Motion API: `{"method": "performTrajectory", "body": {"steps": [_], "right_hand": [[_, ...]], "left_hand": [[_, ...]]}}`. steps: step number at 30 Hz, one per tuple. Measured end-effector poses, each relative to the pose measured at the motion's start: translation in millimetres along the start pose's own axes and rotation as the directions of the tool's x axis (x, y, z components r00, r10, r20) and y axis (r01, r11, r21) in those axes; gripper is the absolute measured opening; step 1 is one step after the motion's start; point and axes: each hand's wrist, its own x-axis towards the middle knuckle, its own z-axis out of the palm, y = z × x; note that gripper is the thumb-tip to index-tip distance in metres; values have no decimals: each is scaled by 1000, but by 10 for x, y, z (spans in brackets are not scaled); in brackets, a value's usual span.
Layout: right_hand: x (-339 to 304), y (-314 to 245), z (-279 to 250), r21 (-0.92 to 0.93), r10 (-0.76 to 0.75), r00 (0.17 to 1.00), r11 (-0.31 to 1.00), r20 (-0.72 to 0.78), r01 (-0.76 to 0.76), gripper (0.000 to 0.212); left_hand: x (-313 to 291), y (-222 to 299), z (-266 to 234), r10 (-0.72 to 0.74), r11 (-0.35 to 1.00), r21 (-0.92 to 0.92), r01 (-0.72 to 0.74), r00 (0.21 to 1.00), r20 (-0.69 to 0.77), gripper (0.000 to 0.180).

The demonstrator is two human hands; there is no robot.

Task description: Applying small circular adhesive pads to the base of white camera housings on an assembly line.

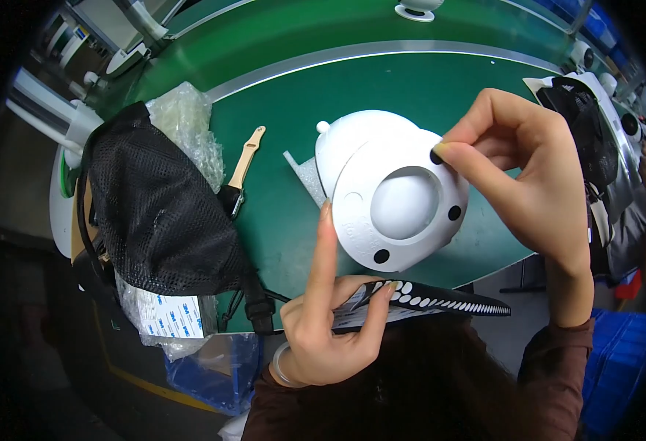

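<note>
A white rounded housing (356, 165) lies on the green table with its round base facing up. Two black round pads, one at the lower edge (381, 256) and one at the right (454, 213), sit on the base. At its upper right, my right hand (532, 158) pinches a third black pad (437, 156) against the base between thumb and forefinger. A shallow round recess (353, 202) on the left is bare. My left hand (330, 331) grips a black sheet with rows of white round holes (448, 303); its stretched forefinger touches the base's left edge.
A grey foam piece (309, 180) shows behind the housing. To the left are a wooden-handled brush (247, 158), a black mesh bag (168, 206), bubble wrap (187, 121) and a white printed sheet (174, 316). Another mesh bag (583, 125) lies right; a conveyor (323, 37) runs behind.
</note>
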Motion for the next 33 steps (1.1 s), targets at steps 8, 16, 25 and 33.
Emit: {"method": "performTrajectory", "body": {"steps": [8, 16, 25, 33], "right_hand": [[143, 209, -86, 309, 72, 977, 942, 200, -132, 24], [94, 393, 184, 209, -244, 968, 951, 52, 229, 21], [42, 538, 176, 474, -301, 942, 858, 147, 200, 21], [441, 629, -145, 613, -193, 855, 771, 481, -171, 23]], "left_hand": [[-37, -27, -35, -83, 997, -4, 83, 996, 15, 71], [-154, 20, 28, -250, 968, -17, 250, 963, -98, 79], [-247, -444, -128, -283, 959, -49, 279, 956, -84, 68], [-167, -482, -152, -310, 949, -64, 309, 950, -21, 46]]}}
